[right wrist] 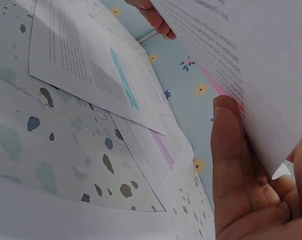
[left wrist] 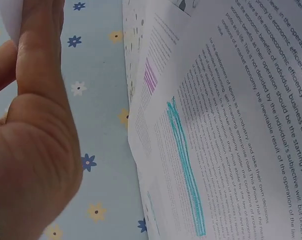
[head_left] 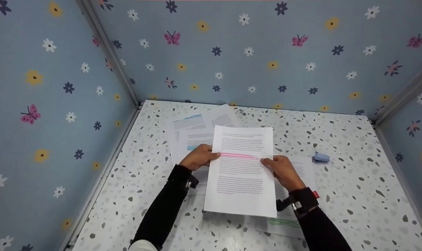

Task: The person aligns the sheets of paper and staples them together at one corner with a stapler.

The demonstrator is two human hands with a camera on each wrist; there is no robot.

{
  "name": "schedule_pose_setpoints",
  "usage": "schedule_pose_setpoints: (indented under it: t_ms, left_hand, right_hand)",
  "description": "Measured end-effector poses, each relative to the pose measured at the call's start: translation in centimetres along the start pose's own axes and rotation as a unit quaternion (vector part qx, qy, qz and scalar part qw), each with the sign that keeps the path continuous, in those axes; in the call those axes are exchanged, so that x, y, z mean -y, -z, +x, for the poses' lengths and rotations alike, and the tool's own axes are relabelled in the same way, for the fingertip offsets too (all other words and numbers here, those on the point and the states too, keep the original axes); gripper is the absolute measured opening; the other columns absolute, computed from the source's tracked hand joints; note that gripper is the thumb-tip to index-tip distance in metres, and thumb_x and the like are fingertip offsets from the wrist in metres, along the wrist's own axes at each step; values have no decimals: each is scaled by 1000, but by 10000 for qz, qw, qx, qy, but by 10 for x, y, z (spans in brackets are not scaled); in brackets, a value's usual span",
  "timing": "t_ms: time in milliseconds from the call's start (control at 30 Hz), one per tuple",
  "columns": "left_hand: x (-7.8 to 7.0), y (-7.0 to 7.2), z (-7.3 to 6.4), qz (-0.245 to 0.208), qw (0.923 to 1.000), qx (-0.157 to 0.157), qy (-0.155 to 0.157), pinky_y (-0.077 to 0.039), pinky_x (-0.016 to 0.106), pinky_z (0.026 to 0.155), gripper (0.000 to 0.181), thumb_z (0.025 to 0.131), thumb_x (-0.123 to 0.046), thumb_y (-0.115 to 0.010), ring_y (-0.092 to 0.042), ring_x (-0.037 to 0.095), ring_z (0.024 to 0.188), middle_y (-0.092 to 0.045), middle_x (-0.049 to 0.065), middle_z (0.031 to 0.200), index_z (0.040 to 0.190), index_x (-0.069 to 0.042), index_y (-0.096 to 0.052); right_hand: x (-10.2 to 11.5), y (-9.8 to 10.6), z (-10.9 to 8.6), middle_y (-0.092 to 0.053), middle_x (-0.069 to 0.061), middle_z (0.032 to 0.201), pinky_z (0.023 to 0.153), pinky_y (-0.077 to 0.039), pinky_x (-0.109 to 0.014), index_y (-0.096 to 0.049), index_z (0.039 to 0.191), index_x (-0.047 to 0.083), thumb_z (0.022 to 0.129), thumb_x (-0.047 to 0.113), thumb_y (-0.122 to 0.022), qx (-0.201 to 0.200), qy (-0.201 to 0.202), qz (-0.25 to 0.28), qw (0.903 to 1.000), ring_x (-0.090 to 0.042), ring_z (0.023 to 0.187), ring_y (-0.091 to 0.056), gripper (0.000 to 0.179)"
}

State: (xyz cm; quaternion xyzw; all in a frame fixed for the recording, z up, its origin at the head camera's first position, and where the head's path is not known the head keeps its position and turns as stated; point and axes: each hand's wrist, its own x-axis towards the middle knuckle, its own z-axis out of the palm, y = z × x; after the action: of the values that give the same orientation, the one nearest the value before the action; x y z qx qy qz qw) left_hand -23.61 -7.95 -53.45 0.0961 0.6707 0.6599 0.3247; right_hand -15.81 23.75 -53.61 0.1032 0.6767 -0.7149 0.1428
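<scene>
Both hands hold a printed sheet of paper (head_left: 240,200) above the table, a pink highlighter stripe running across its text. My left hand (head_left: 198,157) pinches its left edge, thumb on the printed face. The right edge is pinched by my right hand (head_left: 285,171); in the right wrist view the right thumb (right wrist: 227,135) lies against the page beside the pink stripe. Below and left are overlapping sheets, one with a blue-marked passage (left wrist: 186,170), another with purple marks (left wrist: 150,77). Under the right forearm lies a sheet with green marks (head_left: 284,222), partly hidden.
A small blue stapler (head_left: 321,158) sits on the speckled table (head_left: 357,195) to the right. Near the back edge is a small clear item (head_left: 241,112), too small to identify. Flower-and-butterfly panels (head_left: 232,45) enclose the table's back and sides.
</scene>
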Motion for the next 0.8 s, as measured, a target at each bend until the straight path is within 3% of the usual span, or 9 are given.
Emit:
schedule_pose_setpoints:
  t_ms: [233, 433, 800]
  left_hand:
    - [-14, -23, 10, 441, 9984, -69, -341, -60, 37, 77, 25, 102, -17, -65, -73, 26, 92, -74, 15, 104, 118, -1, -73]
    - [-19, -32, 17, 487, 9983, -59, -315, -60, 35, 75, 23, 102, -16, -65, -73, 24, 89, -75, 14, 102, 116, -1, -74]
    - [-24, -41, 22, 466, 9984, -36, -310, -60, 36, 74, 24, 102, -17, -64, -73, 26, 91, -75, 14, 104, 118, -2, -73]
  right_hand:
    - [2, 26, -14, -74, -18, 100, 70, -60, -33, -64, 123, -12, 98, 24, -71, -527, 10, 380, 9979, -28, 83, -74, 44]
    - [3, 35, -20, -74, -18, 100, 70, -59, -32, -62, 125, -13, 98, 21, -70, -566, 123, 512, 9970, -28, 85, -74, 44]
    - [13, 44, -24, -74, -18, 103, 72, -59, -32, -61, 128, -13, 99, 25, -69, -553, 75, 173, 9983, -27, 87, -74, 48]
